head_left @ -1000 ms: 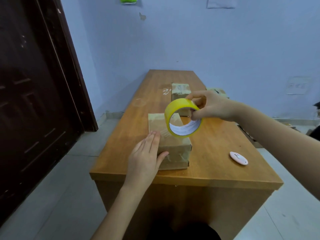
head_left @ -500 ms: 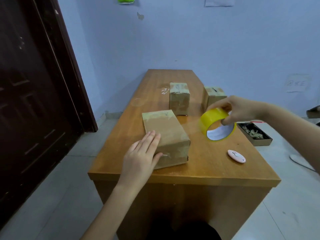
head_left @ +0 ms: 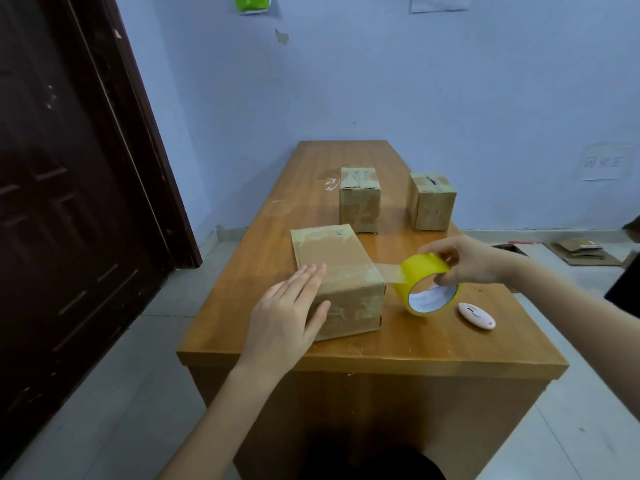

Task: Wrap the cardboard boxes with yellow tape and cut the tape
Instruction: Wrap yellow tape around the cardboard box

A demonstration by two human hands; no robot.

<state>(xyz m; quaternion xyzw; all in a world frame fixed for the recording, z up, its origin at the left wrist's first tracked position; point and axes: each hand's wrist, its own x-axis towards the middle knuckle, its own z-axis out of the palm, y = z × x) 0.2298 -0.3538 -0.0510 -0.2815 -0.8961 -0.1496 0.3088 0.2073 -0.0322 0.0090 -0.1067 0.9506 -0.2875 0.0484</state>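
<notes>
The left hand (head_left: 289,315) lies flat, fingers straight and together; the right hand (head_left: 465,259) curls, thumb seemingly tucked underneath, both forearms extended.

Left hand (head_left: 287,317) flat on near cardboard box (head_left: 341,271) at frame centre, right hand (head_left: 467,259) gripping yellow tape roll (head_left: 427,284) beside it, tape strip (head_left: 388,271) stretched between

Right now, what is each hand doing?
Left hand: open, flat on the nearest cardboard box.
Right hand: gripping the yellow tape roll.
</notes>
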